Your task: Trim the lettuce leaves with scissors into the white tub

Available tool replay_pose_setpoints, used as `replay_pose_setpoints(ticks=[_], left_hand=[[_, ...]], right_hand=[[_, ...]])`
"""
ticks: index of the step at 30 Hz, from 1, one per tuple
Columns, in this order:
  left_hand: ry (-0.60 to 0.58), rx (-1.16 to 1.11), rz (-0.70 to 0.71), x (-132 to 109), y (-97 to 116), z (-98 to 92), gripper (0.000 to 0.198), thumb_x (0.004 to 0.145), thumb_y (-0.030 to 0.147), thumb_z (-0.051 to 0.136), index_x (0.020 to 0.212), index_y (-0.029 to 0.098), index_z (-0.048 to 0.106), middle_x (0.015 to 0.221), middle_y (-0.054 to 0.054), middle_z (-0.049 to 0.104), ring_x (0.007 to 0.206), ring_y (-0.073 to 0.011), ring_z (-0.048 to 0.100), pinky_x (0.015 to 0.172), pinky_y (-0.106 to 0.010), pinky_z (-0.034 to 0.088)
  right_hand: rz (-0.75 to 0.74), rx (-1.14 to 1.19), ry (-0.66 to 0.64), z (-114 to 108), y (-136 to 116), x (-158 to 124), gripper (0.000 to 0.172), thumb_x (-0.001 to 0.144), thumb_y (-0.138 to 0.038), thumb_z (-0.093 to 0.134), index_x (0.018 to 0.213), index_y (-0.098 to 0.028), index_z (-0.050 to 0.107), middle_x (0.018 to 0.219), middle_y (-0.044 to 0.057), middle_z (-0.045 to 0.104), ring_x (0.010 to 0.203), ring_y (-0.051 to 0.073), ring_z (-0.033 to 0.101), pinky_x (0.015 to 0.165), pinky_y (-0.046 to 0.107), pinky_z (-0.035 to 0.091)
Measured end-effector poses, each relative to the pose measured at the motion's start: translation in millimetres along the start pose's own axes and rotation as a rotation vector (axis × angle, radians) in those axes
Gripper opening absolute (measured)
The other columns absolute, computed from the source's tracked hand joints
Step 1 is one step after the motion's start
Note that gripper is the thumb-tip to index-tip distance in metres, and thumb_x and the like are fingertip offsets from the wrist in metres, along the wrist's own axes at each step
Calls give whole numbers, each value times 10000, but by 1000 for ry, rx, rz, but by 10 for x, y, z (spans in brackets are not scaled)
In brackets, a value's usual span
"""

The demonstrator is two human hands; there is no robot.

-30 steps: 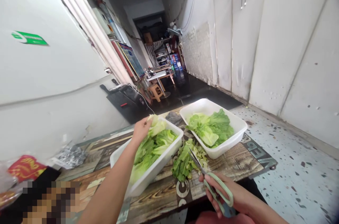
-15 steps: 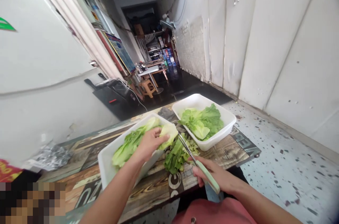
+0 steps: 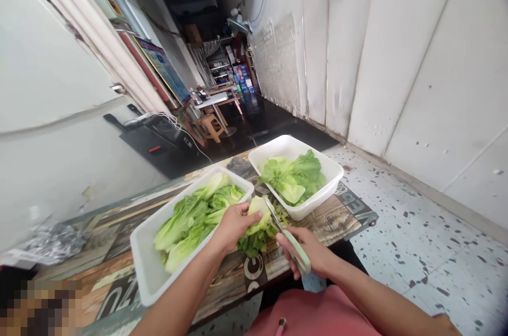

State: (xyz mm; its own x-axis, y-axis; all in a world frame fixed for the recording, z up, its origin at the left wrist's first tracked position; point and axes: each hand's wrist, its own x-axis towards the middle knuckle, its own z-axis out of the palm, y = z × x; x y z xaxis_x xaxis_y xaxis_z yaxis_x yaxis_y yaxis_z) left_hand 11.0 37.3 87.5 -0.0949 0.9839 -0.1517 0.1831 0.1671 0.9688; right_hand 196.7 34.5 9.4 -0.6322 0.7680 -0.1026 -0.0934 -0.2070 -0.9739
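My left hand [image 3: 235, 224] pinches a pale lettuce leaf [image 3: 259, 210] between thumb and fingers, just off the right side of the left white tub [image 3: 143, 278]. My right hand [image 3: 304, 251] is closed round the light green handles of a pair of scissors [image 3: 292, 244]. The blades point up and away, right beside the leaf; whether they touch it I cannot tell. Below the leaf lies a pile of lettuce trimmings [image 3: 254, 243] on the table. Long lettuce leaves [image 3: 194, 214] fill much of the left tub. More lettuce [image 3: 296, 177] sits in the right white tub [image 3: 313, 206].
Both tubs stand on a wood-patterned table [image 3: 222, 293]. A grey cloth [image 3: 240, 166] lies between them at the back. Crumpled silver material [image 3: 59, 241] is at the left. Farther off are a small table [image 3: 212, 100] and an orange-brown stool [image 3: 211, 127].
My left hand has brought the lettuce leaf out from over the left tub, down above the trimmings. The scissors have come closer to the leaf. The whole view has shifted slightly.
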Motion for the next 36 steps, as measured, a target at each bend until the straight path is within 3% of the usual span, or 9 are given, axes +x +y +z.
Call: replay_pose_setpoints(ticks=[5,10,13,16,20,23,26,31,36], left_hand=[[-46,-33,-92,54,-16,-70,394,482,358,862,759,137,688,685,-53,723,660,-228,678,673,-324,541],[10,-56,13,118,133,-154,476,486,380,877,846,119,706,786,-90,750,752,-248,700,772,-352,540],[53,-81,127,292,363,-133,574,525,433,863,965,100,709,925,-136,754,861,-276,700,827,-384,532],[31,-16,355,566,682,-135,700,618,476,809,1187,102,650,1194,-168,684,1072,-284,648,939,-392,490],[106,313,539,885,952,-485,627,709,427,733,1238,104,639,1276,-157,644,1174,-281,596,1030,-386,427],[284,830,444,996,844,-933,380,795,336,631,1103,133,723,1103,-121,724,1043,-285,655,964,-374,459],[365,1218,228,1050,543,-1257,371,747,258,669,1091,129,722,1069,-151,717,1018,-313,653,900,-361,469],[459,1320,119,1101,155,-1403,611,687,286,740,1250,99,594,1195,-233,626,1113,-358,589,919,-396,446],[523,1368,230,1036,166,-1487,451,793,298,627,1197,96,606,1200,-230,615,1144,-331,570,958,-376,425]], right_hand=[[2,36,45,-31,-12,-10,571,683,-734,651,810,-193,519,503,-90,511,351,85,474,315,208,414],[42,230,-41,-110,45,-88,613,693,-750,630,922,-193,516,605,-75,556,432,94,536,444,244,485],[59,202,-94,-108,86,-123,612,715,-749,608,924,-179,536,585,-63,562,409,93,523,427,229,432],[74,153,-88,-76,92,-145,659,708,-770,591,966,-168,525,541,-67,553,384,96,514,397,207,368],[73,183,-71,-62,82,-172,701,700,-759,609,1045,-158,506,560,-78,544,397,96,519,405,208,386],[69,178,-70,-74,106,-173,679,735,-735,601,1076,-154,516,584,-71,548,409,93,525,414,209,398],[62,159,-76,-69,142,-151,650,746,-736,594,1042,-161,533,608,-59,552,418,92,528,420,212,406],[95,129,-88,-41,139,-149,645,687,-777,617,898,-173,536,611,-59,541,424,76,514,426,208,440],[109,144,-51,-30,69,-212,699,659,-783,638,990,-179,521,609,-68,541,434,76,514,432,203,455]])
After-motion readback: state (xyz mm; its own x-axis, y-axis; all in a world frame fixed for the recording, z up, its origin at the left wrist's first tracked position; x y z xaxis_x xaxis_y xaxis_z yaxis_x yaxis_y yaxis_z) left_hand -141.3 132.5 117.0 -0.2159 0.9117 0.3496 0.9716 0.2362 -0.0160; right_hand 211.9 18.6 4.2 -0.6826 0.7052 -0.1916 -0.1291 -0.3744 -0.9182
